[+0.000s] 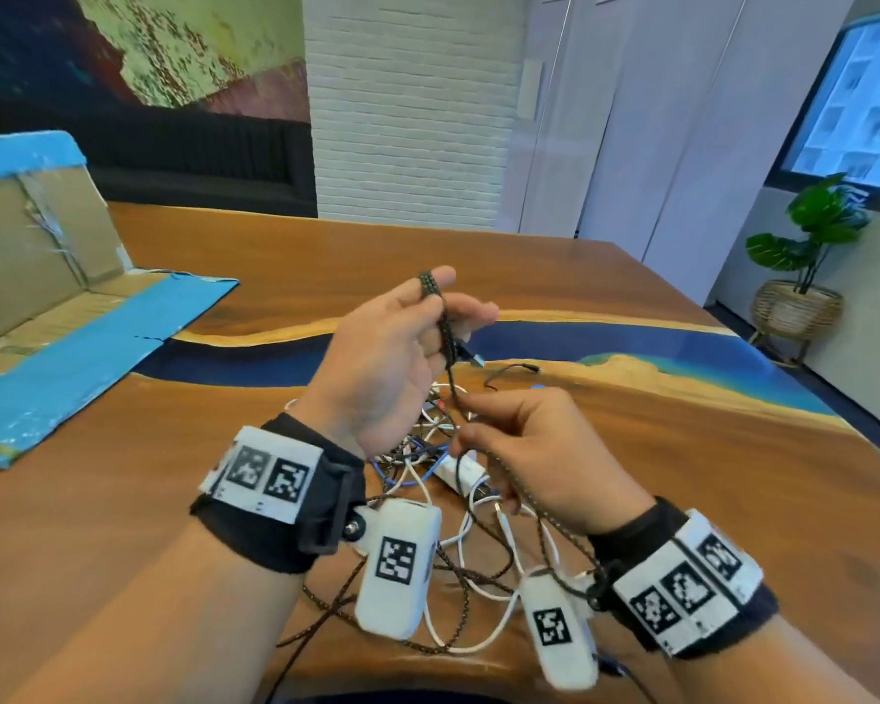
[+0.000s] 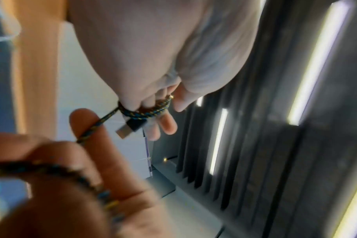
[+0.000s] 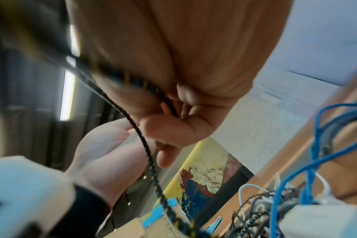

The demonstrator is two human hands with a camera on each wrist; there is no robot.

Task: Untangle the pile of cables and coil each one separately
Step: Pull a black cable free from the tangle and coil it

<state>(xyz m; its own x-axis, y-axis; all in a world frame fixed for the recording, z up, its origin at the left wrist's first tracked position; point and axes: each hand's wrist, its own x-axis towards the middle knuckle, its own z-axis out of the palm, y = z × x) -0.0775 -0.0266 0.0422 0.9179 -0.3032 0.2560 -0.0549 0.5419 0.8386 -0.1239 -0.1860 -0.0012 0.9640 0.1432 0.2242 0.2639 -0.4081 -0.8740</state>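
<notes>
Tabletop (image 1: 656, 449) of glossy brown wood with a blue resin band spans the scene; a flattened cardboard box (image 1: 47, 276) edged in blue tape lies at its far left. Beneath both raised wrists sits the tangled pile of cables (image 1: 458, 505), a jumble of smooth white, blue and thin black cords. Left hand (image 1: 392, 358) is held palm-up above the pile, with the braided cable (image 2: 147, 112), dark woven cord flecked with yellow and blue, looped in several turns round its fingers, which curl on the loops; the cable's metal USB plug (image 2: 128, 127) hangs just below them. From there the cord runs down to the right hand (image 1: 539, 454), whose thumb and fingers are clamped on it, and trails into the pile
</notes>
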